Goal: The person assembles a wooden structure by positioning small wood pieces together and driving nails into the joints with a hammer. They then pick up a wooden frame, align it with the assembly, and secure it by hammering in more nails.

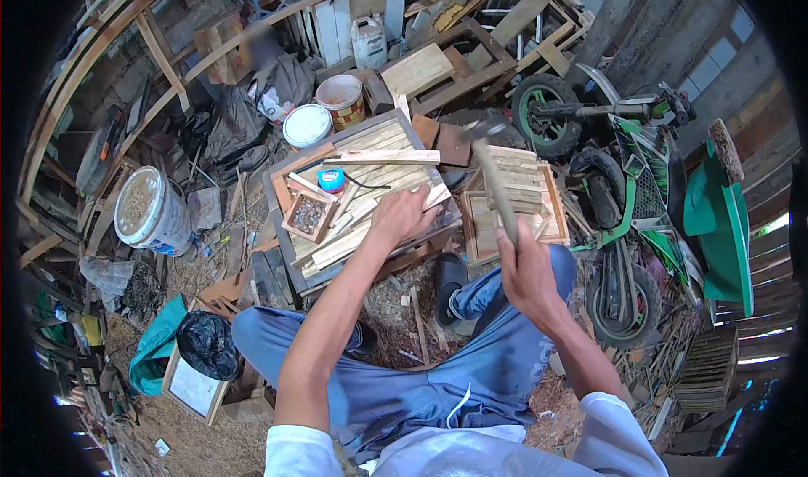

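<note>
Pale slatted wooden frame, small round blue-lidded tin, white plastic bucket, green dirt bike, black plastic bag, blue denim trousers

Clearance log | I see wood tray crowded w/ loose slats, small nail box, blue tin; gaps narrow | left hand covers near-right slats | right hand w/ hammer raised over slatted crate | open ground btwn knees, sawdust only | bucket blocks far left, motorbike blocks right.
</note>
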Motion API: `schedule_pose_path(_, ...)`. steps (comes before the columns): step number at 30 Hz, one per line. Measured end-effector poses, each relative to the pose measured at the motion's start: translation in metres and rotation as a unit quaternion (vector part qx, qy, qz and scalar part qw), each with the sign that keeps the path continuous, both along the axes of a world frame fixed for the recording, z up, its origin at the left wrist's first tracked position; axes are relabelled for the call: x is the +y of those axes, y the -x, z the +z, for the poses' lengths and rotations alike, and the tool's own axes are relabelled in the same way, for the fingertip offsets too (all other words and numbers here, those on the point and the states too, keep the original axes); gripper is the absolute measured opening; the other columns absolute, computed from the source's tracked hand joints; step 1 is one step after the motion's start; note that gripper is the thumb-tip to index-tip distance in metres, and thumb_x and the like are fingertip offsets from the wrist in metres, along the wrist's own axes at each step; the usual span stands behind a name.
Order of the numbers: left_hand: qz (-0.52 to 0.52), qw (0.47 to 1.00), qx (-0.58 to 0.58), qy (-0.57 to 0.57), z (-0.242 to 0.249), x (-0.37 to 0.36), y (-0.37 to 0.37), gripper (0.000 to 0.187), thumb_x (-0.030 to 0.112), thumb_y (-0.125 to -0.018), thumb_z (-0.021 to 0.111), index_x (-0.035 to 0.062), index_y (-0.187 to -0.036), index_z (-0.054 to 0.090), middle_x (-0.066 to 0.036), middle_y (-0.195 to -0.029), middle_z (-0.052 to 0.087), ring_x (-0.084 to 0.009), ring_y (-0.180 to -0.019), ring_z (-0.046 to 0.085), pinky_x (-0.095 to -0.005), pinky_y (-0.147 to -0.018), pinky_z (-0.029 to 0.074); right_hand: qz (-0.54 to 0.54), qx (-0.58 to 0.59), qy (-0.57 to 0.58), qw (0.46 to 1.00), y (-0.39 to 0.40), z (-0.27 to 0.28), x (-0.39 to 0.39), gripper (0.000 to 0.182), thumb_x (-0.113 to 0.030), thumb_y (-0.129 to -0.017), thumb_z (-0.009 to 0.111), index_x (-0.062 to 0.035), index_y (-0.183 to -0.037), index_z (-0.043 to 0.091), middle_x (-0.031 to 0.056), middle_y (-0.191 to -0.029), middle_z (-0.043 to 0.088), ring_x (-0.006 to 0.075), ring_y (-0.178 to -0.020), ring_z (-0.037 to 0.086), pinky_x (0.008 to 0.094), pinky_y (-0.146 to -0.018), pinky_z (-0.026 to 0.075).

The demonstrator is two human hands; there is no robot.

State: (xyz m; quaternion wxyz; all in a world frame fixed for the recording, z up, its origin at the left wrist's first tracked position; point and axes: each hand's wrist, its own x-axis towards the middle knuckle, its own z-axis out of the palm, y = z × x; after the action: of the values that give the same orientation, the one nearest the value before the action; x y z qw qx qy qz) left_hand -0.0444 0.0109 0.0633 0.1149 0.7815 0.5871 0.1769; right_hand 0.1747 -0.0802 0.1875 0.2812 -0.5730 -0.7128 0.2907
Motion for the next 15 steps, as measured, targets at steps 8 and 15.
schedule_pose_path(8,0.009,1.0,0.005,-0.004,0.002,0.004,0.002,0.041,0.042,-0.087,0.063,0.0037,-0.102,0.059,-0.024,-0.074,0.067,-0.0438,-0.075,0.066,-0.0526,-0.068,0.052,0.034,-0.105,0.073,0.991,-0.021,-0.065,0.017,0.027,-0.021,-0.1,0.048,0.0055,-0.104,0.046,0.0377,-0.073,0.058,0.0574,-0.078,0.058,0.0613,-0.069,0.046)
schedule_pose_path(15,-0.006,1.0,0.011,0.014,-0.001,0.003,0.0,0.041,0.043,-0.089,0.06,0.0043,-0.102,0.06,-0.024,-0.073,0.066,-0.0445,-0.072,0.065,-0.0531,-0.066,0.052,-0.014,-0.016,0.023,1.0,0.002,-0.008,-0.002,0.023,-0.02,-0.101,0.048,0.0022,-0.101,0.044,0.033,-0.066,0.057,0.0537,-0.067,0.058,0.0586,-0.058,0.046)
